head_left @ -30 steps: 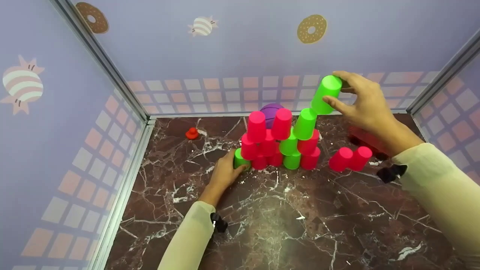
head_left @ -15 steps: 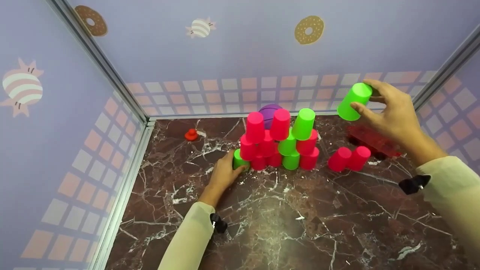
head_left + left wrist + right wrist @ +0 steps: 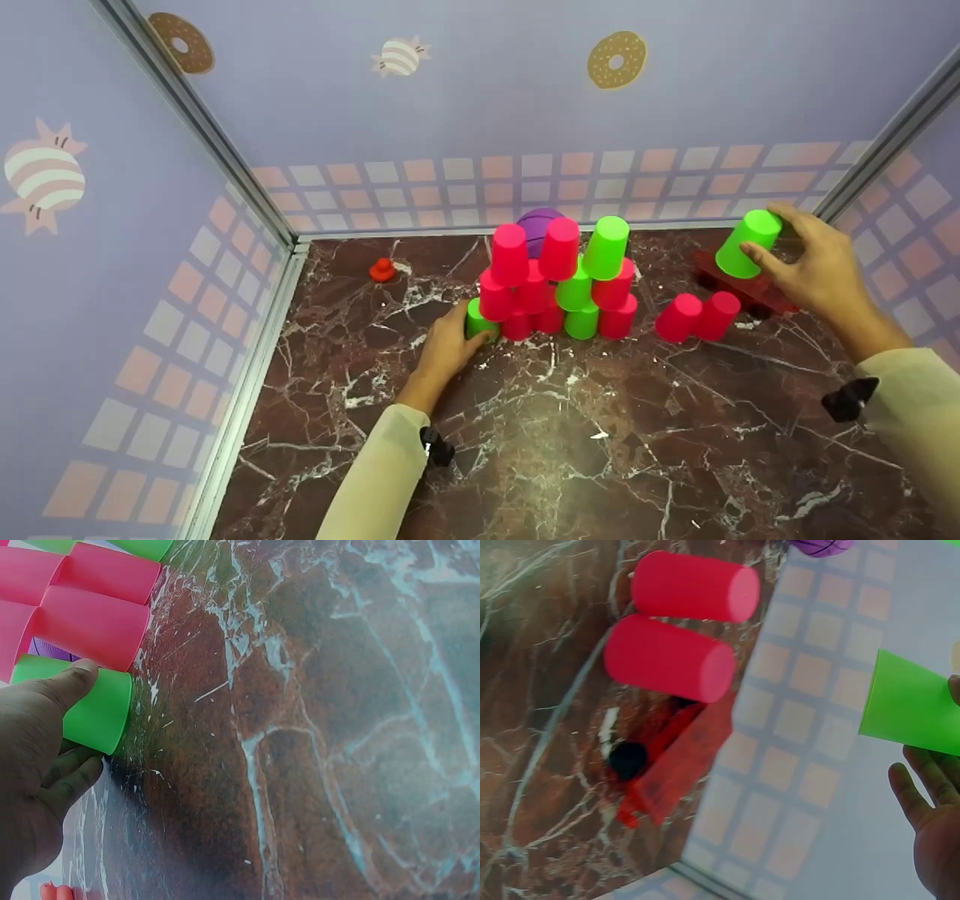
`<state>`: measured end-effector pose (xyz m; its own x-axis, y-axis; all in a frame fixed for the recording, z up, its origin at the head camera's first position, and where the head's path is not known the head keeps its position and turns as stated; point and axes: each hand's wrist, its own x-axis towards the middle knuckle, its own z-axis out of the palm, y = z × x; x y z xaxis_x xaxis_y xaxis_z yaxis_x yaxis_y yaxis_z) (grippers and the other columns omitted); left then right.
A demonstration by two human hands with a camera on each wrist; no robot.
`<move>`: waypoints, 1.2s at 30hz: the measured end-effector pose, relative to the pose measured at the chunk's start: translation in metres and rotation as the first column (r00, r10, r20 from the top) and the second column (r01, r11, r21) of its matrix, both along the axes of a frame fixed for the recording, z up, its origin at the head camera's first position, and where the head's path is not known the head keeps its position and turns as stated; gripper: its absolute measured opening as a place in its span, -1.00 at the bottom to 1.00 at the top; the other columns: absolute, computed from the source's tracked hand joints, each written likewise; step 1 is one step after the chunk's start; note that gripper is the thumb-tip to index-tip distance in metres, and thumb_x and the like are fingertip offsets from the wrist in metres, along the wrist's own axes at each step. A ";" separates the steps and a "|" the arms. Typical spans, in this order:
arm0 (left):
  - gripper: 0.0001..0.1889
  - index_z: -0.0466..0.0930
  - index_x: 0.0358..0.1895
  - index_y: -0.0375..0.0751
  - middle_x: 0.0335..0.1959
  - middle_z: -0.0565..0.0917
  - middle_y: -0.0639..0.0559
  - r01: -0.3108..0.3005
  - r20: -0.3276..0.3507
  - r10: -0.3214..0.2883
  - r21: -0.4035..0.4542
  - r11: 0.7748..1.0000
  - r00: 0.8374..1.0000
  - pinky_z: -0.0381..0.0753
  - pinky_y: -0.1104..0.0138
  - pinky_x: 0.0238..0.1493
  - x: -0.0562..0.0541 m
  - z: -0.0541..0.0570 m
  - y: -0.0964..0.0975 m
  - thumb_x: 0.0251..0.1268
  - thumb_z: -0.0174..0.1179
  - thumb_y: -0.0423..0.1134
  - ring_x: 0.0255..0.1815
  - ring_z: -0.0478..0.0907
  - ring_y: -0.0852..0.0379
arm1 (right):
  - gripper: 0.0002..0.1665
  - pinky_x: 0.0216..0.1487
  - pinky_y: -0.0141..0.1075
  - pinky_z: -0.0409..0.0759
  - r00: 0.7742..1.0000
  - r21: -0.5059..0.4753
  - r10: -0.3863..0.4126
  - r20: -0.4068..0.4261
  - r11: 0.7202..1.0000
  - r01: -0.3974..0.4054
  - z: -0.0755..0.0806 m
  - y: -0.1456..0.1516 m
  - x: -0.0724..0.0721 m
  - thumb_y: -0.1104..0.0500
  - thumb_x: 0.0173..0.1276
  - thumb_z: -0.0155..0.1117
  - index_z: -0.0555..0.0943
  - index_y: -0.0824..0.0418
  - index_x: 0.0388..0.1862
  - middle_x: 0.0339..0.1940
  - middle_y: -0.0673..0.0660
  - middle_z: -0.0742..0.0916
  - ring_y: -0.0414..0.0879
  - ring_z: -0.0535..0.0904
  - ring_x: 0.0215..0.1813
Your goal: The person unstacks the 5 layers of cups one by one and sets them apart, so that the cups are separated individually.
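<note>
My left hand grips the green cup at the left end of the bottom row of a cup stack; in the left wrist view the thumb lies across this cup. Pink and green upside-down cups rise in three rows, with two pink cups and a green cup on top. Off to the right, my right hand holds another green cup upside down in the air between thumb and fingers. Two pink cups stand side by side on the marble surface, below and left of that hand.
Behind the stack sits a purple ball, partly hidden. A small red duck-like toy lies at the back left. A red toy with black wheels is beneath my right hand. Patterned walls close the back and sides.
My right hand has carried its green cup from just above the stack's upper right side to the right and then lower. The left hand and the stacked cups have stayed put.
</note>
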<state>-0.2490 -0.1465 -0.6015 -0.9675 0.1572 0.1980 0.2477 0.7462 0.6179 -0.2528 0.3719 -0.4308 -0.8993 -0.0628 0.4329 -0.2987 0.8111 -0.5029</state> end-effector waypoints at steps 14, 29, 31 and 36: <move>-0.37 0.54 0.40 -0.29 0.16 0.80 -0.26 0.000 0.006 0.000 -0.005 1.000 1.000 0.75 -0.13 0.16 0.000 0.000 0.000 0.40 0.54 -0.10 0.10 0.80 -0.25 | -0.23 -0.13 -0.71 0.30 0.988 -0.004 -0.113 0.106 0.993 0.114 -0.058 0.054 0.019 0.11 0.49 0.56 0.51 0.45 0.51 0.16 0.60 0.75 -0.15 0.76 -0.13; -0.39 0.55 0.37 -0.28 0.13 0.81 -0.27 0.007 0.002 -0.007 -0.013 1.000 1.000 0.74 -0.14 0.14 0.001 0.001 0.000 0.40 0.54 -0.08 0.07 0.80 -0.25 | -0.25 -0.16 -0.72 0.23 0.979 0.014 -0.125 0.163 0.992 0.124 -0.112 0.056 0.034 0.18 0.50 0.54 0.48 0.52 0.49 0.12 0.63 0.74 0.56 0.76 0.00; -0.38 0.54 0.39 -0.29 0.15 0.80 -0.27 0.006 0.004 -0.006 -0.015 1.000 1.000 0.74 -0.14 0.16 0.001 0.001 0.000 0.41 0.54 -0.08 0.09 0.79 -0.25 | -0.25 -0.14 -0.70 0.24 0.979 0.007 -0.122 0.165 0.992 0.123 -0.117 0.055 0.034 0.19 0.49 0.54 0.48 0.54 0.49 0.15 0.64 0.72 0.56 0.76 0.02; -0.34 0.53 0.42 -0.29 0.16 0.80 -0.25 0.019 -0.040 -0.019 0.005 1.000 0.999 0.74 -0.12 0.15 -0.003 -0.008 -0.004 0.41 0.53 -0.05 0.09 0.80 -0.22 | -0.26 0.16 0.07 0.67 0.974 0.003 -0.129 0.188 0.991 0.131 -0.131 0.053 0.033 0.23 0.49 0.53 0.46 0.57 0.48 0.25 0.68 0.65 0.60 0.64 0.15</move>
